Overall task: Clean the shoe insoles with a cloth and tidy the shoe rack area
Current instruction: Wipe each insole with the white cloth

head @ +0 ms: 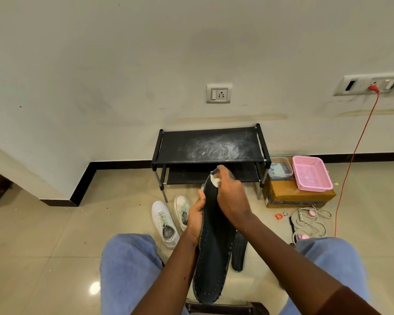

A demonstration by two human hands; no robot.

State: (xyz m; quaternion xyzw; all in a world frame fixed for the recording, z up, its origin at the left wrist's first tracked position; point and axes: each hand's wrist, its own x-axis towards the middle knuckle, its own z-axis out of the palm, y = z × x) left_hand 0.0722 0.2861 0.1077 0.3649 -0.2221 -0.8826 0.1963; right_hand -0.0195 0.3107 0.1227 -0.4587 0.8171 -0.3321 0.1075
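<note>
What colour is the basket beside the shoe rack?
The basket is pink, with a mesh of small holes; the head view shows it best.

The left arm (168, 269) and right arm (282, 253) reach forward and converge in front of the body. The left hand (197, 218) grips the left edge of the insole (214, 253), thumb on top. The right hand (231, 194), wrist bent, curls its fingers round a cloth (215, 180) and presses it on the insole's far end.

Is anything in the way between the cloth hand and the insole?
Nothing visible. The right hand holds the white cloth right against the top end of the dark insole, while the left hand grips its left edge.
</note>
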